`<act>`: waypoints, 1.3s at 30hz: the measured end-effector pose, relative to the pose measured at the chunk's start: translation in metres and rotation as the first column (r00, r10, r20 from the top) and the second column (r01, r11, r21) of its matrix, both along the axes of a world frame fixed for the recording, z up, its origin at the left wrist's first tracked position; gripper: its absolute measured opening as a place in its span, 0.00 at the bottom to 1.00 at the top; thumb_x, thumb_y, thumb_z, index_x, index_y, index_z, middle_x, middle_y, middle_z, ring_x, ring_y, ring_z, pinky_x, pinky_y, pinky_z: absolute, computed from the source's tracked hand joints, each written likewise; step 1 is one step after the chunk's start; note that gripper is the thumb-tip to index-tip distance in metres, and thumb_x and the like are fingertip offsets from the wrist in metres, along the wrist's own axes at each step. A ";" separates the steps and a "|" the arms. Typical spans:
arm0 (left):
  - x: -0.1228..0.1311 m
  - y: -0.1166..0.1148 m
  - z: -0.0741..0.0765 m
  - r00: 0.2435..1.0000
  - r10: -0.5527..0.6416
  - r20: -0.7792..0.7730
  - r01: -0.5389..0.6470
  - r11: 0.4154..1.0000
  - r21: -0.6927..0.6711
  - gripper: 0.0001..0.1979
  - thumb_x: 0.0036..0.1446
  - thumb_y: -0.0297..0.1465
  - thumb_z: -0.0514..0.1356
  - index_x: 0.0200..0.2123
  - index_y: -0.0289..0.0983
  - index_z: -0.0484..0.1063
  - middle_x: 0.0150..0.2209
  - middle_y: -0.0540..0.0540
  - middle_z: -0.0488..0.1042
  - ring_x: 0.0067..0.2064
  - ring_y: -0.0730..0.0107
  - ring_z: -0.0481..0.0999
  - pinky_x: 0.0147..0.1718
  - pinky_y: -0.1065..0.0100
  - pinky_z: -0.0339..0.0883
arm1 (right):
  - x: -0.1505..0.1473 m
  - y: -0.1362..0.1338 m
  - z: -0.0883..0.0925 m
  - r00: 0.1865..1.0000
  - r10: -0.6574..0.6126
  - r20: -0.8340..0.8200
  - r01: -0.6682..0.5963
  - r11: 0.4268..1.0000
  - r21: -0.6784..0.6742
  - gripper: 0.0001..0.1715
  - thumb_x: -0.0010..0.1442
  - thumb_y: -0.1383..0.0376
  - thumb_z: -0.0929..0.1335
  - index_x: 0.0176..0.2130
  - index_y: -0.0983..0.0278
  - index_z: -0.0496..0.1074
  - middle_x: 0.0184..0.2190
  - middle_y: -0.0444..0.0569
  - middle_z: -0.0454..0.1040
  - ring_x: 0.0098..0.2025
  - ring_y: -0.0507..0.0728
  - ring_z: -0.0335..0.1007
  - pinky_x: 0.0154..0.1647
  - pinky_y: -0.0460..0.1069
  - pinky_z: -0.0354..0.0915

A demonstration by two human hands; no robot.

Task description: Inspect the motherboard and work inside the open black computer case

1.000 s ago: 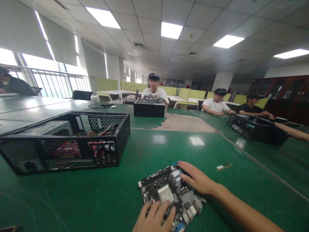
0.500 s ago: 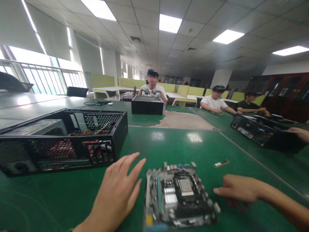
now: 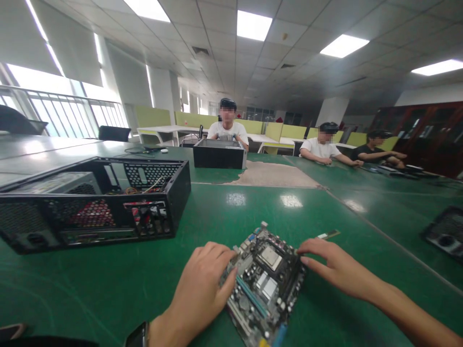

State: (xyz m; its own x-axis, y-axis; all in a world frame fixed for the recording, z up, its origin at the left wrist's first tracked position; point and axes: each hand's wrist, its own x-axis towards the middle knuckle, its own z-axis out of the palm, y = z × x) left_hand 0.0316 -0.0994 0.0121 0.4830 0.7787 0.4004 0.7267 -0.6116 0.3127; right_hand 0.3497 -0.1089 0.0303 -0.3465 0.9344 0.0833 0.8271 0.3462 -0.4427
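Observation:
A motherboard (image 3: 249, 274) lies at an angle on the green table in front of me, a square processor (image 3: 269, 258) showing in its black socket frame. My left hand (image 3: 204, 284) grips the board's left edge, thumb over the top and fingers along the side with the ports. At the opposite edge, the thumb and fingertips of my right hand (image 3: 333, 262) pinch the board's upper right side. Just behind the right hand lies a memory stick (image 3: 332, 234), partly covered by it.
An open black computer case (image 3: 177, 202) with a power supply inside stands at left. Across the table a person (image 3: 227, 130) sits behind another case (image 3: 219, 156). Two more people sit at far right. Part of a dark case (image 3: 446, 231) shows at the right edge.
Both hands have closed on the motherboard, which has turned counterclockwise. The case at right, held by another person's hand before, has moved toward the right edge of the view.

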 end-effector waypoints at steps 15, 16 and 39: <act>-0.001 -0.015 -0.028 0.982 -0.101 -0.157 0.053 0.956 -0.287 0.17 0.57 0.37 0.59 0.50 0.43 0.69 0.53 0.44 0.69 0.52 0.53 0.67 0.50 0.51 0.62 | -0.014 0.004 -0.040 0.993 0.012 0.116 -0.013 1.000 0.012 0.25 0.64 0.54 0.61 0.57 0.61 0.67 0.57 0.53 0.67 0.58 0.60 0.61 0.60 0.58 0.57; 0.000 -0.018 -0.029 0.982 -0.103 -0.157 0.056 0.959 -0.278 0.15 0.57 0.37 0.59 0.48 0.43 0.69 0.52 0.45 0.69 0.51 0.54 0.68 0.48 0.53 0.63 | -0.014 0.006 -0.042 0.993 0.011 0.120 -0.016 0.999 0.039 0.26 0.64 0.54 0.61 0.58 0.61 0.66 0.57 0.53 0.67 0.58 0.60 0.60 0.60 0.57 0.57; -0.055 0.016 -0.010 0.968 0.237 -0.086 -0.238 0.971 -0.008 0.17 0.55 0.36 0.57 0.48 0.40 0.68 0.50 0.43 0.69 0.49 0.56 0.69 0.47 0.55 0.64 | -0.019 0.007 0.005 0.967 -0.050 0.251 0.081 0.990 -0.116 0.29 0.65 0.49 0.57 0.26 0.63 0.74 0.23 0.47 0.73 0.27 0.54 0.68 0.28 0.48 0.57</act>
